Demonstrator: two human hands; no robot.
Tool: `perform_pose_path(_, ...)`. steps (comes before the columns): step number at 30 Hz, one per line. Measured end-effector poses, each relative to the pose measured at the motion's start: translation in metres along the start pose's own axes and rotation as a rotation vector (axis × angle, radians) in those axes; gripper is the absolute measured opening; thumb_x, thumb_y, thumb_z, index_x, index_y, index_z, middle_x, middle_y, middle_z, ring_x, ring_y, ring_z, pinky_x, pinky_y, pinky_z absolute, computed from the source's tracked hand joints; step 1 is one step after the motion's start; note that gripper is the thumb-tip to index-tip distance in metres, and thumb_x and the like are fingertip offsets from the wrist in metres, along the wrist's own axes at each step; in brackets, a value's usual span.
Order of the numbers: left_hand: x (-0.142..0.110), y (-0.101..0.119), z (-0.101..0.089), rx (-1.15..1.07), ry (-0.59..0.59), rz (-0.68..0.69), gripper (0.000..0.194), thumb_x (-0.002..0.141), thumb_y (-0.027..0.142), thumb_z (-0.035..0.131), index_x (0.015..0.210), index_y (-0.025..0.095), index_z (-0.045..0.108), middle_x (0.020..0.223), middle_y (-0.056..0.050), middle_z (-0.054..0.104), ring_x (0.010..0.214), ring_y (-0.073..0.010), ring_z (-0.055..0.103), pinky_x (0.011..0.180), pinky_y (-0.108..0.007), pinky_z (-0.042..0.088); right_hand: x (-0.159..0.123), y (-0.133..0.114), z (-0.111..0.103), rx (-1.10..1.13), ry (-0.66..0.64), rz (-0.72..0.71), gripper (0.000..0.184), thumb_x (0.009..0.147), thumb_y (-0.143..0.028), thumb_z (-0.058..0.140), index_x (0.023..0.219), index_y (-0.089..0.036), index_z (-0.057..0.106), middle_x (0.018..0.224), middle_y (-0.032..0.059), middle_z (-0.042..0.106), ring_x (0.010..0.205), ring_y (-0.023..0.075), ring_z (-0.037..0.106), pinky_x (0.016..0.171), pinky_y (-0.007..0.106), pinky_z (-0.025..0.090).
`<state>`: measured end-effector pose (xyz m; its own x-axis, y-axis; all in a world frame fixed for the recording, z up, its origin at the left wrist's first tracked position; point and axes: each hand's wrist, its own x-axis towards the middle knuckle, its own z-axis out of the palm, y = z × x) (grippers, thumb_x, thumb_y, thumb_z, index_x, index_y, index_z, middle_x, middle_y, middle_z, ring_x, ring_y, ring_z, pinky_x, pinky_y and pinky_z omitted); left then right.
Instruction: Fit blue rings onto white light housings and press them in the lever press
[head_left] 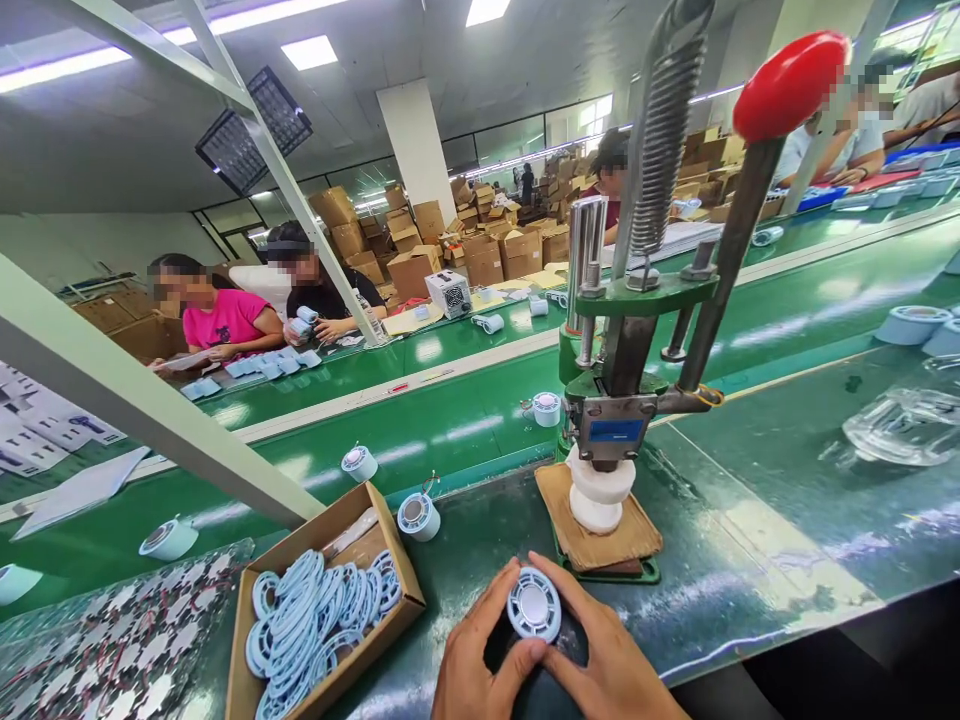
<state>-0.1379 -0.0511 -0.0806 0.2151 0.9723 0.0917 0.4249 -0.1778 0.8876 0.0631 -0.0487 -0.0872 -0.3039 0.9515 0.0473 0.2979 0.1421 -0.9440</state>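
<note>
The left hand [480,650] and right hand [611,650] are together gripping a round blue part [534,605] just in front of the press [622,410]. Fingertips seem to be bearing its rim; a slipping thumb could be tipping it onto the worktop [720,520].

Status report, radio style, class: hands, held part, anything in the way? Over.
Left hand, right hand: both gripping light-blue round part. Slotted face up. Nothing seen blocking hands; lever press just beyond, carton of light-blue rings to the left.
</note>
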Motion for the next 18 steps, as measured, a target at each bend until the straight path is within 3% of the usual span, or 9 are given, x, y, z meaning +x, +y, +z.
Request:
perform_pose_path(13, -0.008, -0.006, 0.011, 0.081, 0.096, 0.019, 0.058, 0.09, 0.052, 0.068, 0.144, 0.031, 0.059, 0.141, -0.003, 0.065, 0.129, -0.0265, 0.063, 0.112, -0.037, 0.051, -0.001, 0.007, 0.0, -0.081, -0.05, -0.039, 0.063, 0.095, -0.03, 0.055, 0.156, -0.021, 0.041, 0.159, 0.0082, 0.043, 0.147, 0.0258, 0.043, 0.125, 0.043, 0.035)
perform_pose_path(18, -0.011, -0.005, 0.018, 0.081, 0.148, -0.027, 0.059, 0.086, 0.046, 0.068, 0.142, 0.029, 0.061, 0.135, -0.004, 0.07, 0.123, -0.0271, 0.068, 0.11, -0.038, 0.053, -0.002, 0.011, -0.002, -0.137, -0.107, -0.07, 0.066, 0.099, -0.03, 0.05, 0.161, -0.025, 0.03, 0.163, 0.0055, 0.035, 0.151, 0.0238, 0.036, 0.127, 0.044, 0.031)
